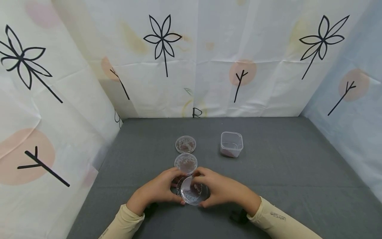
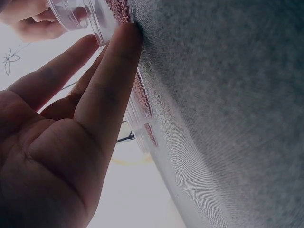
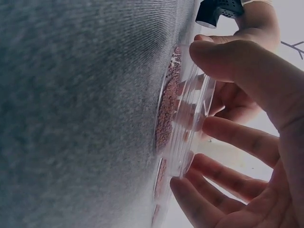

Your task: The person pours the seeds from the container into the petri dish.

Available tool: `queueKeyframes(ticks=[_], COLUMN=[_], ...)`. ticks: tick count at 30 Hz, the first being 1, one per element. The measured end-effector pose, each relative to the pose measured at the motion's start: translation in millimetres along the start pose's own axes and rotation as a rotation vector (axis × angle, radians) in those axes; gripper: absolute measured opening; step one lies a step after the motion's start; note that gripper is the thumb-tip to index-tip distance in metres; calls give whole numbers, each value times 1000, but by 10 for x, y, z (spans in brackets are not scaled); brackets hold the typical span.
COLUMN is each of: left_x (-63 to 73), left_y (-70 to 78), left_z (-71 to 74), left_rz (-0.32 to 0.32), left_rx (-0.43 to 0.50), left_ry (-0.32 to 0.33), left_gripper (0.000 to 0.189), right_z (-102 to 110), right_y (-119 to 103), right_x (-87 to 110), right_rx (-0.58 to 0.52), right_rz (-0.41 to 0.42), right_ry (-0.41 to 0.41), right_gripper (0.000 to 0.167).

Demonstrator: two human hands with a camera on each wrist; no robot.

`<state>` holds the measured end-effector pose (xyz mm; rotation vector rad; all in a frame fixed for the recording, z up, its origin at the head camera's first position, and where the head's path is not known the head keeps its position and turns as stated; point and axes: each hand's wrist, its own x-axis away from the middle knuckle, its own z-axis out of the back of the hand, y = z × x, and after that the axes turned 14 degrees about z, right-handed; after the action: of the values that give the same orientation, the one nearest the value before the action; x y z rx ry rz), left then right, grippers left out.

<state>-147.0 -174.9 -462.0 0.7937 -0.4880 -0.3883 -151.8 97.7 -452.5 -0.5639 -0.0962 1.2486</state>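
Observation:
Near the front of the table stands a round clear petri dish (image 2: 118,9) with reddish-brown granules in it. My left hand (image 1: 162,186) holds its side, thumb (image 2: 116,66) low against the wall and fingers on the far side. Above the dish is a clear petri dish lid (image 1: 194,194), shifted a little to the right of the base. My right hand (image 1: 222,188) pinches the lid by its rim, thumb (image 3: 213,59) at the near edge and fingers at the far edge. In the right wrist view the granules (image 3: 166,109) show through the dish wall.
Directly behind stand two more round dishes with granules, the middle dish (image 1: 186,163) and the far dish (image 1: 185,144). A square clear plastic container (image 1: 231,144) with some reddish contents stands at the back right. Patterned white cloth walls (image 1: 209,39) surround the grey table (image 1: 283,159).

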Motion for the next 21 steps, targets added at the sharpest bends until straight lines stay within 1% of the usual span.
queueKeyframes(ticks=[6,10,21], left_x=[2,9,21], left_y=[9,15,17], left_z=[-1,0,8], left_rz=[3,4,6], left_rx=[-5,-18,-24], left_ry=[2,5,6], left_gripper=[81,82,84], right_z=[11,8,-2], right_y=[-27,-34,-55], right_x=[-37,-49,-71], right_rx=[23,32,64], right_rz=[-34,-49,-26], right_ry=[-41,-54,-41], right_gripper=[57,57,57])
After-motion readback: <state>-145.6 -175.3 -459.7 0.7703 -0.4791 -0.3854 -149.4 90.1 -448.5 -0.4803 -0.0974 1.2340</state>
